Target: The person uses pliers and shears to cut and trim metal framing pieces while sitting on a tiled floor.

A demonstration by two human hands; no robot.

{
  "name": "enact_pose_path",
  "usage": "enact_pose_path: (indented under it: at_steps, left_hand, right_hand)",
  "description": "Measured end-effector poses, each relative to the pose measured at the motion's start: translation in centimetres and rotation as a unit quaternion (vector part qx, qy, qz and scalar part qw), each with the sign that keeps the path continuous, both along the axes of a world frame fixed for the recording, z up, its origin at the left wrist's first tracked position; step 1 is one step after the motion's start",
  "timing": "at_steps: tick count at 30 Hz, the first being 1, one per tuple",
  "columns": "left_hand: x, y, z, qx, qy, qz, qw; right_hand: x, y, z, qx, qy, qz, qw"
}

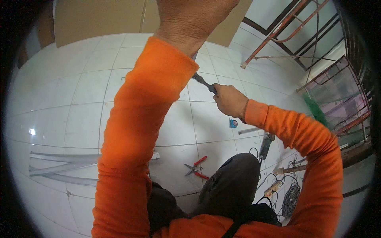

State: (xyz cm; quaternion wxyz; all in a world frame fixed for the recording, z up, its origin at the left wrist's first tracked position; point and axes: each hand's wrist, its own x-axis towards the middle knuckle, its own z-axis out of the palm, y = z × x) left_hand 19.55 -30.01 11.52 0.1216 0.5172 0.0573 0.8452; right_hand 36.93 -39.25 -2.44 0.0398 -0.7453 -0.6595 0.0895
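Gripping dark tool handle [206, 84] | right hand [230, 100]: fingers curled around it | left hand [192, 20]: fingers cut off, cannot tell

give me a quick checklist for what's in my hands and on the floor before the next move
1. Right hand closed on the dark-handled tool: ok.
2. Left hand grip: cannot tell; its fingers are out of frame.
3. Red-handled snips closed: not ok, lying open on the floor.
4. Metal strips apart from both hands: ok.
5. Cords around the power strip tidy: not ok, loosely strewn.
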Motion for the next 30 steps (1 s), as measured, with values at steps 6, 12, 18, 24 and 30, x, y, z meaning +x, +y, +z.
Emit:
enact_pose_path:
  at_steps: [6, 12, 18, 24, 30]
  left_hand:
    - [0.7, -0.8, -0.9, -0.058, 0.010, -0.036, 0.998]
    - [2.2, -0.7, -1.1, 0.000, 0.024, -0.005, 1.000]
    - [-0.3, -0.3, 0.6, -0.064, -0.139, 0.245, 0.957]
    - [-6.3, 1.8, -1.2, -0.108, -0.032, -0.002, 0.994]
    - [-12.1, 5.4, -1.2, -0.182, 0.031, 0.039, 0.982]
  right_hand:
    - [-0.5, -0.3, 3.4, -0.191, -0.019, -0.073, 0.979]
    - [-1.6, 0.7, 4.4, -0.243, -0.106, -0.054, 0.963]
    - [-4.4, 0.2, -3.1, -0.098, 0.189, -0.108, 0.971]
    - [-4.5, -0.7, -7.7, -0.001, 0.284, -0.069, 0.956]
    - [-3.5, -1.8, -8.9, 0.030, 0.672, -0.109, 0.732]
